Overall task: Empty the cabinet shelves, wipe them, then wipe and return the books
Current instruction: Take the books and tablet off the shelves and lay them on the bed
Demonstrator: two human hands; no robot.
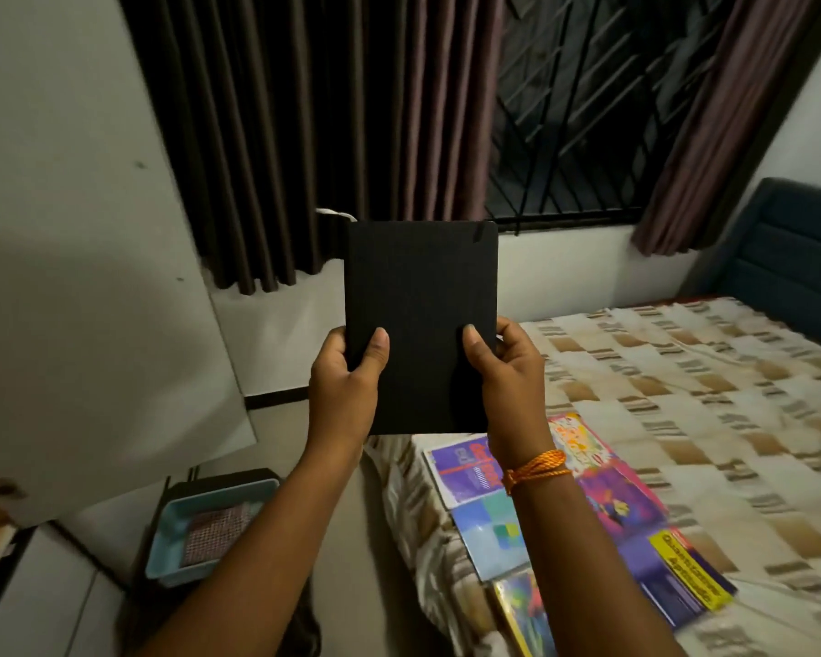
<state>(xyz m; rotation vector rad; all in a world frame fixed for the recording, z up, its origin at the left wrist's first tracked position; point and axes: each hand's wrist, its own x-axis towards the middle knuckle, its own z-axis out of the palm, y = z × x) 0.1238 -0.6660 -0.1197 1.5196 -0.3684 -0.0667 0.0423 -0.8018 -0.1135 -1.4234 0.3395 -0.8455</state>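
Note:
A black hardcover notebook (420,320) with a white ribbon at its top left corner is held upright in front of me, cover facing me. My left hand (347,386) grips its lower left edge, thumb on the cover. My right hand (505,377), with an orange thread on the wrist, grips its lower right edge in the same way. Several colourful books (584,514) lie flat on the bed below my right forearm, near the bed's left edge.
A bed with a brown-and-cream patterned cover (683,395) fills the right side, with a dark blue headboard (787,244) behind. A blue plastic tray (205,528) holding a cloth-like pad sits on the floor at lower left. Dark curtains (304,135) and a barred window (588,111) are ahead.

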